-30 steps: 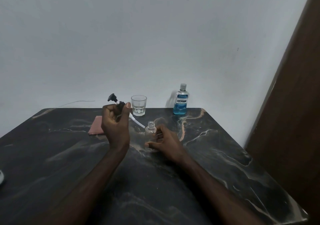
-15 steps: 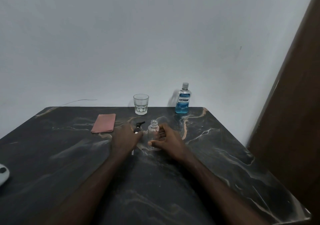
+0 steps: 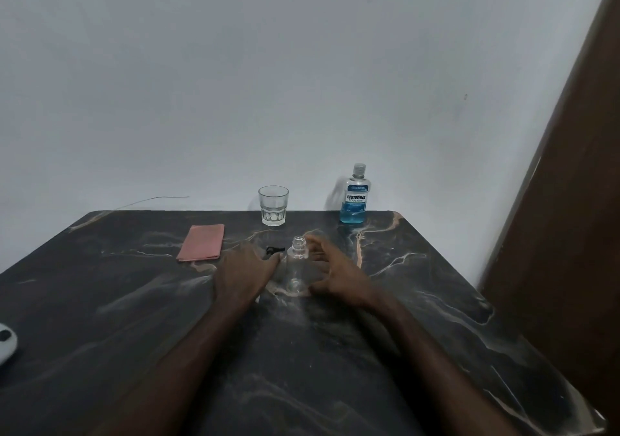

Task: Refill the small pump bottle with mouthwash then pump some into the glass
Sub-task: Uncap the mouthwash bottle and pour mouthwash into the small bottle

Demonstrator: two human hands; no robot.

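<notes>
The open small bottle (image 3: 296, 268) stands upright mid-counter (image 3: 436, 301), between the left hand (image 3: 243, 269) at 9 o'clock and the right hand (image 3: 339, 276) at 3 o'clock. The pump top (image 3: 274, 250) lies at its 10 o'clock. The glass (image 3: 273, 209) stands at 12 o'clock, the mouthwash bottle (image 3: 354, 197) at 1 o'clock, the cloth (image 3: 201, 243) at 10 o'clock.

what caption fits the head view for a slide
Open small pump bottle between both hands, pump head laid aside, mouthwash bottle capped behind.

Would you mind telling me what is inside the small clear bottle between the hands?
The small bottle stands uncapped and looks empty: the table shows through its clear wall, with no blue liquid. A thin film at the bottom cannot be ruled out.
</notes>
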